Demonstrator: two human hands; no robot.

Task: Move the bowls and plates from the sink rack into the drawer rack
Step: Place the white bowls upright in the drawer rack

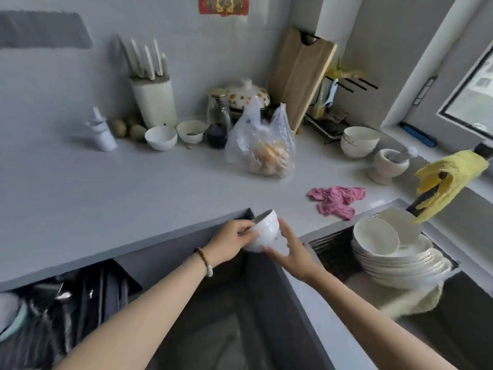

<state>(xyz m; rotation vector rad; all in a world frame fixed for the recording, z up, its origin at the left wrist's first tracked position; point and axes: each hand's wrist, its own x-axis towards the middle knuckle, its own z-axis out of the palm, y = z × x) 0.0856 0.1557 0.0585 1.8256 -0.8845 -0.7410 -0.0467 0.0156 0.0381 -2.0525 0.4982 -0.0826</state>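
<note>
The left hand gripped a small white ceramic bowl, the right hand steadying it flat-fingered; the white stacked plates sat unmoved.

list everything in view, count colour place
held white ceramic bowls: apparently two, white, over drawer
dark open drawer: one, dark grey, under grey counter
stacked white plates and bowls: many, white, sink rack
small white bowls: two, white, counter back
large white bowls: apparently two, white, counter right
pink cloth: one, pink, counter
yellow cloth: one, yellow, over black tap
clear plastic bag: one, clear, counter centre
wooden cutting board: one, tan, against wall
stone mortar with pestle: one, pale, counter right
left hand: one, grips bowls' rim
right hand: one, against bowls' side
</note>
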